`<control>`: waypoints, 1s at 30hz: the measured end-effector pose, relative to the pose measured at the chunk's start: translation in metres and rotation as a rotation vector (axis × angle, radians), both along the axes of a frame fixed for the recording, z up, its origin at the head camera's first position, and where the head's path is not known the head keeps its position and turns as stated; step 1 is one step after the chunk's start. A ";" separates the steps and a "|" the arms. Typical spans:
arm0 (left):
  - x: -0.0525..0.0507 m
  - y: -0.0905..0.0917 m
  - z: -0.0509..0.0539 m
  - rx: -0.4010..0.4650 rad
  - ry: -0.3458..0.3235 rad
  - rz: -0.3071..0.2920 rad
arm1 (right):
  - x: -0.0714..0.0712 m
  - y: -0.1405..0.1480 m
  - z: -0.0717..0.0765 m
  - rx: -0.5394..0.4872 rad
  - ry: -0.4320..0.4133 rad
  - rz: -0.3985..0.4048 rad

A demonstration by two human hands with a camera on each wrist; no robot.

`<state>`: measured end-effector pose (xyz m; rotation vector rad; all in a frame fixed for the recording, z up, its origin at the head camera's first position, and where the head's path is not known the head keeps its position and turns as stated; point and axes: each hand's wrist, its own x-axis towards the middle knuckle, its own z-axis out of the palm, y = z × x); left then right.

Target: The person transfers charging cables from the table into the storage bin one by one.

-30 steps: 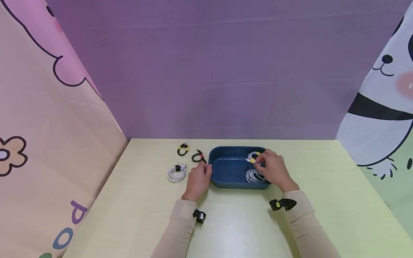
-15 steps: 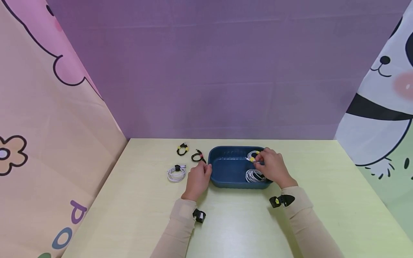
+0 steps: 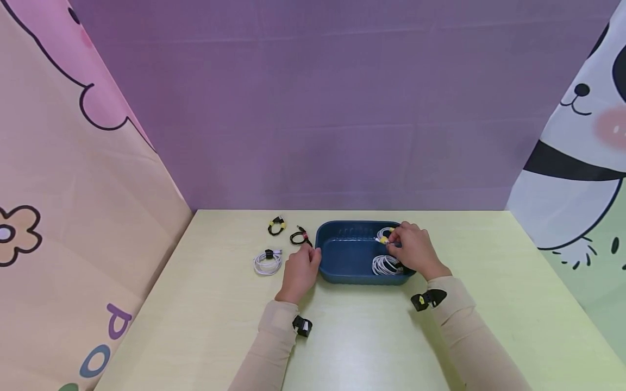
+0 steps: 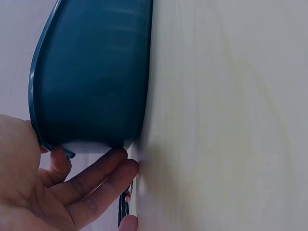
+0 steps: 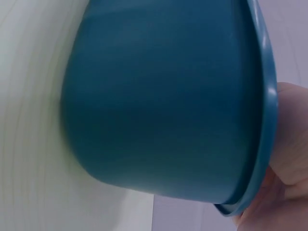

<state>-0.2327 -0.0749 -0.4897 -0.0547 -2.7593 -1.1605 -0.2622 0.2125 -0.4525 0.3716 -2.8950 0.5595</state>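
On the tabletop (image 3: 362, 336): bin (image 3: 349, 258), between left hand (image 3: 299, 274) at left end and right hand (image 3: 415, 251) over right end. In bin, right side: rear coil (image 3: 383, 239), at right fingertips; front coil (image 3: 384, 265), before it. Left of bin: far coil (image 3: 282, 225), behind; middle coil (image 3: 304, 235), nearest bin; near coil (image 3: 269, 254), before both. Behind tabletop: backdrop (image 3: 313, 108).

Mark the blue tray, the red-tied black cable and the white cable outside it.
Blue tray (image 3: 348, 256): head view, bare floor.
Red-tied black cable (image 3: 305, 235): head view, red tie.
Outside white cable (image 3: 269, 253): head view, black tie.
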 end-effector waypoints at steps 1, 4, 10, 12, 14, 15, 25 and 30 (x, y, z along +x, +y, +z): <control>0.000 0.000 0.000 0.000 -0.002 0.000 | -0.001 0.000 0.000 0.002 -0.003 -0.001; 0.001 0.000 0.001 0.001 -0.008 -0.001 | -0.002 0.000 -0.002 0.012 -0.004 0.003; 0.001 0.000 0.001 0.006 0.004 -0.012 | -0.004 0.000 -0.004 0.025 0.002 0.009; 0.001 0.000 0.001 0.007 0.006 -0.015 | -0.005 -0.001 -0.005 0.035 0.007 0.008; 0.002 0.000 0.001 0.008 0.005 -0.016 | -0.006 -0.001 -0.006 0.044 0.016 0.008; 0.002 0.000 0.001 0.008 0.004 -0.015 | -0.007 -0.001 -0.006 0.048 0.020 0.009; -0.002 0.000 -0.003 -0.024 0.015 -0.001 | -0.007 -0.003 -0.010 0.078 0.041 0.007; -0.002 0.000 -0.004 -0.022 0.012 0.006 | -0.006 -0.004 -0.011 0.075 0.030 -0.001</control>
